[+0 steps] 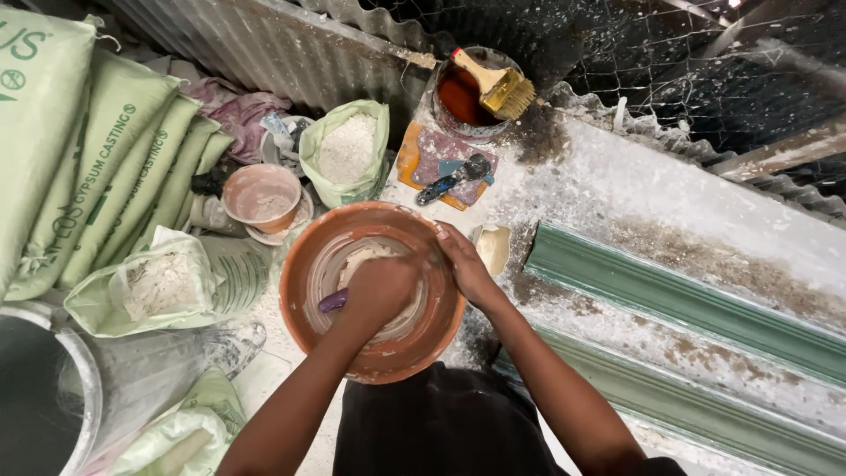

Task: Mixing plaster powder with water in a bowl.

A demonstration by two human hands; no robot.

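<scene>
— Looking at the hands first: what are they doing?

— The left hand (381, 291) is down inside the orange basin (308, 264), closed around a purple handle (332, 301) that sticks out of the white mix (361, 260). The right hand (465, 264) grips the basin's rim on the far side, fingers curled over the edge.

— Where does the basin sit?

— Right in front of the person, at the corner of the dusty bench (670, 198). I'd judge it heavy with the wet mix, and the rim likely slick (white smears all over it), so both sides of the rim look like the safest hold.

— And around it?

— Just beside the right hand lies a pale scraper (493, 249). Farther back, a tin of dark red liquid (460, 97) with a brush (502, 88) resting across it, and a blue-handled tool (454, 181) on a board. To the left, an open bag of white powder (348, 150), a smaller pink bowl (262, 196), stacked green sacks (106, 167) and a bucket (53, 405). A long green mould (687, 300) crowds the right side.
</scene>
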